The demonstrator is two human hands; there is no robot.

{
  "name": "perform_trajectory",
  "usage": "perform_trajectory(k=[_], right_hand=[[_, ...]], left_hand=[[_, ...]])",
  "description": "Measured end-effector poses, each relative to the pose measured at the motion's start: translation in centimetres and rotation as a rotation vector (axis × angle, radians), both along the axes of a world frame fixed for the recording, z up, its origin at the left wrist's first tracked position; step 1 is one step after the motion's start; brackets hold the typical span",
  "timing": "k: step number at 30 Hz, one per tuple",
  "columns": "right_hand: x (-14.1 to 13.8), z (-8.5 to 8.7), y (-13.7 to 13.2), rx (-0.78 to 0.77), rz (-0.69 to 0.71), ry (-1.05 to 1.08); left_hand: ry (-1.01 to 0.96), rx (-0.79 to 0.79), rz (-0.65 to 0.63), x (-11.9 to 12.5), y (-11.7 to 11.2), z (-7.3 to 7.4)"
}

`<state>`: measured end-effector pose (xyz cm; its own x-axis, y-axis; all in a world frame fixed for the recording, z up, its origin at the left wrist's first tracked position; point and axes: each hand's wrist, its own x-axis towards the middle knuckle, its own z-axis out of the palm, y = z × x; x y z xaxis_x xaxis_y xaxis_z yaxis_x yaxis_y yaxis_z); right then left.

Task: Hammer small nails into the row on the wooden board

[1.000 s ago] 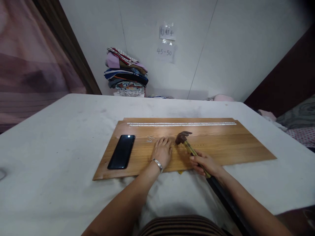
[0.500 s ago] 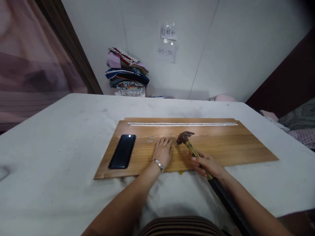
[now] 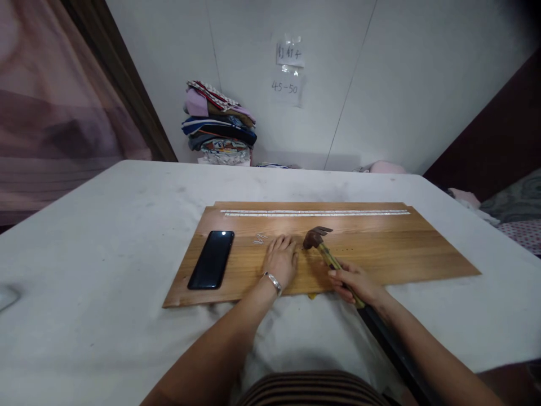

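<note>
My right hand grips a claw hammer partway along its yellow and black handle. The rusty hammer head is low over the wooden board, close to the fingers of my left hand; whether a nail is under it I cannot make out. My left hand, with a bracelet on the wrist, lies flat on the board with its fingers stretched forward. Several loose nails lie just beyond and left of it. A row of small dark marks runs along the board right of the hammer head.
A black phone lies on the board's left part. Two white measuring strips run along its far edge. The board rests on a white-covered table. Folded clothes are stacked against the wall behind.
Hardly anything differs. The hammer head has shifted very slightly left and down against the board, and the view has moved a little. My left hand stays in place.
</note>
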<state>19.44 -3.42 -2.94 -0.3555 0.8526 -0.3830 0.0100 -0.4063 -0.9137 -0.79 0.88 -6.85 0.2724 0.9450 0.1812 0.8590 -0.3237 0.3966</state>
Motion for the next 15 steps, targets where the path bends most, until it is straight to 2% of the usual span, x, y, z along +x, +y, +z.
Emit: perform_trajectory(k=[15], right_hand=[[-0.05, 0.06, 0.13, -0.008, 0.008, 0.009]], left_hand=[[-0.019, 0.012, -0.007, -0.03, 0.06, -0.1]])
